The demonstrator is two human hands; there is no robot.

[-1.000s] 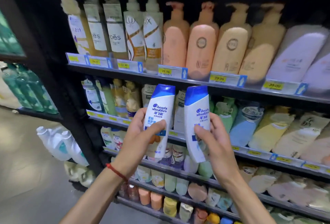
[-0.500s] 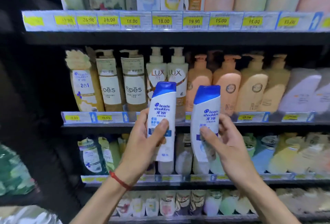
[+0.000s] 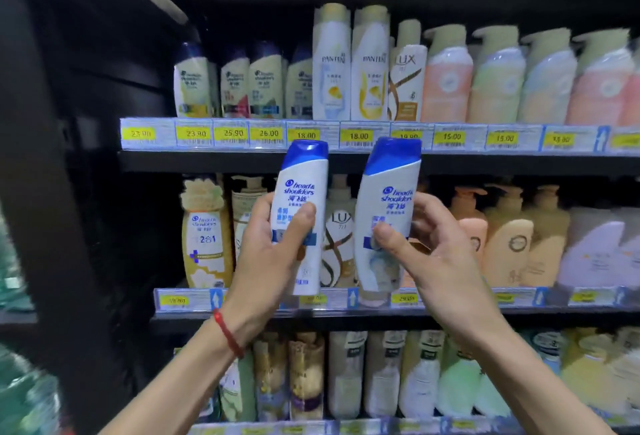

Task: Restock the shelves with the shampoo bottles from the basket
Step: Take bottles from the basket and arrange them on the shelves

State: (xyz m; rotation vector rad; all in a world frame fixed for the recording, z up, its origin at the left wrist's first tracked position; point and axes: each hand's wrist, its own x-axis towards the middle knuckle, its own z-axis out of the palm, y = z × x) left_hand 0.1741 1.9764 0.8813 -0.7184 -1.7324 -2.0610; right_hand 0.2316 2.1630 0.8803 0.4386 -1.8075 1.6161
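I hold two white Head & Shoulders shampoo bottles with blue caps upright in front of the shelves. My left hand (image 3: 268,254) grips the left shampoo bottle (image 3: 303,192) around its lower half. My right hand (image 3: 440,254) grips the right shampoo bottle (image 3: 389,206), which tilts slightly right. Both caps reach the price-tag strip of the upper shelf (image 3: 346,157). A row of similar Head & Shoulders bottles (image 3: 242,88) stands at the left end of that upper shelf. The basket is out of view.
Pantene bottles (image 3: 349,64) and pastel pump bottles (image 3: 519,78) fill the upper shelf. The middle shelf (image 3: 485,310) holds Lux and peach pump bottles behind my hands. A dark upright panel (image 3: 52,192) bounds the shelving on the left.
My view has tilted upward, bringing a higher shelf with Head & Shoulders and Pantene bottles into sight. Both hands have raised their bottles along with it, still held side by side.
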